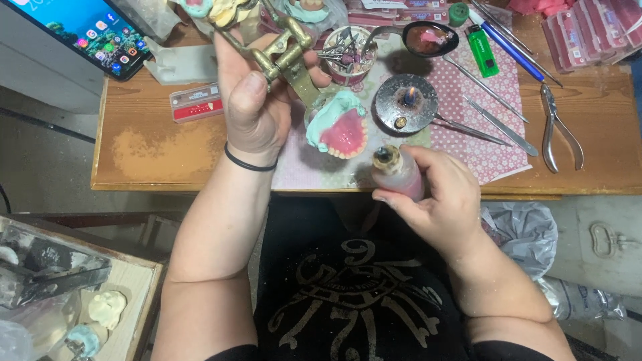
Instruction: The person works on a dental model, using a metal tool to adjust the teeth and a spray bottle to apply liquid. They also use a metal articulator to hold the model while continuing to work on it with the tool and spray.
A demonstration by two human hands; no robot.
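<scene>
My left hand (251,100) grips a brass dental articulator (284,57) and holds it tilted above the wooden table (160,150). On its lower arm sits a pink wax denture with teeth on a green plaster cast (338,126). My right hand (438,197) holds a small pinkish plastic bottle with a stained nozzle (396,170) at the table's front edge, its tip just below and to the right of the denture. A black band circles my left wrist.
A small lit burner (405,101) stands behind the bottle on a pink patterned cloth (481,100). Metal instruments, pliers (558,127), a green lighter (482,50), a spoon, a cup of burs (346,55) and a phone (87,30) lie around. Plaster casts sit in a box at lower left.
</scene>
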